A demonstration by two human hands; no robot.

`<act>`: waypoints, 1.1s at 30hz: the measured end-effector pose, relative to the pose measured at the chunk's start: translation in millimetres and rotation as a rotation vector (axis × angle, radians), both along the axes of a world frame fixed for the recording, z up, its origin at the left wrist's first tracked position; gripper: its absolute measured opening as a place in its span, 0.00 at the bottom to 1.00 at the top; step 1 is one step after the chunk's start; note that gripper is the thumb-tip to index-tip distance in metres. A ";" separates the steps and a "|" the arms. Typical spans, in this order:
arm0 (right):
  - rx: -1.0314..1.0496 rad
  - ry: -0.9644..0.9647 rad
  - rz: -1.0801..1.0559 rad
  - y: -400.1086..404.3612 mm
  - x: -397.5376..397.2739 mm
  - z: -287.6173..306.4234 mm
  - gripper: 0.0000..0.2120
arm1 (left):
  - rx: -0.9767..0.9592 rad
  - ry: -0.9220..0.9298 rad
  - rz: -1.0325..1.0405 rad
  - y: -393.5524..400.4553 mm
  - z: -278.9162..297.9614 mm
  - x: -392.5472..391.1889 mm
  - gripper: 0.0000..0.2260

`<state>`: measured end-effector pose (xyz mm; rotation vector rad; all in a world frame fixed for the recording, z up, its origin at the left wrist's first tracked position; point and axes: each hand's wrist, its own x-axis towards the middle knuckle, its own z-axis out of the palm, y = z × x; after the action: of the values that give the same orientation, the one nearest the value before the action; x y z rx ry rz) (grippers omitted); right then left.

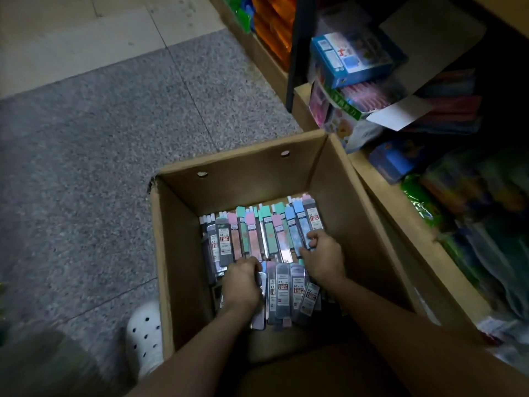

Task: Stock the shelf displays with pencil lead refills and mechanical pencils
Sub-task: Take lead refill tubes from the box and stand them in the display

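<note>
An open cardboard box [249, 173] stands on the floor in front of me. Its bottom holds several slim packs of pencil lead refills [257, 233] in grey, pink, mint and blue, lying in two rows. My left hand [242, 283] reaches down into the box, fingers curled around packs at the seam between the rows. My right hand [322, 256] grips the lower ends of the blue and grey packs at the far right of the back row. More grey refill packs [289, 293] lie between my two wrists.
A low wooden shelf [400, 213] runs along the right, crammed with coloured stationery, a blue box [352, 57] and an open carton [423, 53]. Grey speckled floor [100, 138] spreads to the left. My white perforated shoe [144, 336] sits beside the box's left wall.
</note>
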<state>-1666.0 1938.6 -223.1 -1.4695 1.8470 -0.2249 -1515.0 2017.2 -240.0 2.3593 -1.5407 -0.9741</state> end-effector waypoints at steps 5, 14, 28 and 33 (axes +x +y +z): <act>-0.041 0.082 0.079 -5.0 3.2 -5.6 0.16 | -0.072 0.330 0.371 -20.3 8.7 -1.8 0.09; -0.108 0.288 0.179 -12.6 21.0 -12.5 0.16 | -0.045 0.997 0.874 -65.4 31.4 -3.1 0.13; -0.068 0.148 0.018 -14.3 28.6 -31.4 0.13 | 0.007 1.318 1.214 -72.8 22.3 2.2 0.11; 0.060 -0.130 -0.088 -15.2 10.8 -8.3 0.19 | 0.049 1.302 1.064 -75.4 41.0 -0.7 0.14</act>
<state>-1655.1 1923.4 -231.4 -1.3039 1.7999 -0.2986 -1515.7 1941.8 -199.1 1.4170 0.1981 -1.5704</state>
